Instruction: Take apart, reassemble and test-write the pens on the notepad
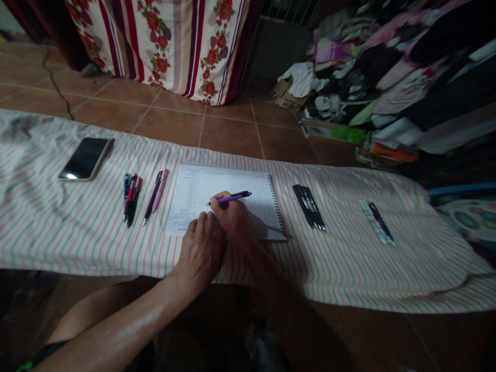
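Striped tabletop cloth (349, 268) lies beneath your notebook (232, 178); your right hand (231, 216) grips a purple pen (234, 197) over it, while your left hand (201, 240) rests, released, across its near edge.

I've got a long surface under a wrinkly striped cloth (349, 276) right across mid-frame. Phone (86, 158) at far left, then a pen cluster (132, 201), a dark pen (153, 196) beside a pink pen (160, 191), spiral notebook (232, 178) dead centre, black pens (309, 207) right of it, some slim item (378, 224) further right.
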`<act>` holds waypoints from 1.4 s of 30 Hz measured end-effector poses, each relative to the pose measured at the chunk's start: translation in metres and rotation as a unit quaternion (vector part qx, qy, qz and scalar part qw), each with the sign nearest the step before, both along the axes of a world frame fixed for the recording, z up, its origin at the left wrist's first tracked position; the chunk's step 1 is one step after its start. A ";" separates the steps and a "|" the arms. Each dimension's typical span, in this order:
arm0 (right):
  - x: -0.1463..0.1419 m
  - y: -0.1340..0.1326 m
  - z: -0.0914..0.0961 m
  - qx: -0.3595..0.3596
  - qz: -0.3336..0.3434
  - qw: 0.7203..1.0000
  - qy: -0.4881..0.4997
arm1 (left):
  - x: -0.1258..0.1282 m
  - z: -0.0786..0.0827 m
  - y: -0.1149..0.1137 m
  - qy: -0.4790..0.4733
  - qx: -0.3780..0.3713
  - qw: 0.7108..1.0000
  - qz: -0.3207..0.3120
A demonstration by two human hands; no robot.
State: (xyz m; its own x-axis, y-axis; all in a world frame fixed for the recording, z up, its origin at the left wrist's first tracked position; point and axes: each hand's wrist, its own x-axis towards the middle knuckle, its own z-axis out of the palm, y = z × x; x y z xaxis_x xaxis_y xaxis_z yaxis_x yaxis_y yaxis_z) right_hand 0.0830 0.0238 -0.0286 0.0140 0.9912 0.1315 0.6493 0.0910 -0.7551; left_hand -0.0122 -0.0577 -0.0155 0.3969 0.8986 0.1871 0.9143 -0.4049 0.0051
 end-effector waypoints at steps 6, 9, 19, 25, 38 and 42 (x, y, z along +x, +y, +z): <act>0.000 -0.002 0.002 -0.008 0.001 1.000 0.016 | 0.001 0.001 0.000 -0.015 -0.009 1.000 0.003; 0.000 -0.002 0.001 0.001 0.003 0.999 0.033 | 0.001 0.001 0.000 -0.021 -0.006 1.000 0.005; 0.005 -0.001 0.001 -0.001 -0.011 0.993 0.121 | 0.001 0.003 0.000 -0.011 -0.005 1.000 0.011; 0.004 -0.001 0.002 -0.002 -0.019 0.993 0.113 | 0.000 0.005 0.001 -0.015 -0.010 1.000 0.010; 0.014 0.001 0.009 0.031 -0.033 0.986 0.159 | 0.000 -0.001 -0.001 -0.049 0.011 0.999 0.004; 0.020 0.003 0.009 0.057 -0.032 0.981 0.181 | 0.007 0.000 -0.002 -0.085 0.035 0.996 -0.024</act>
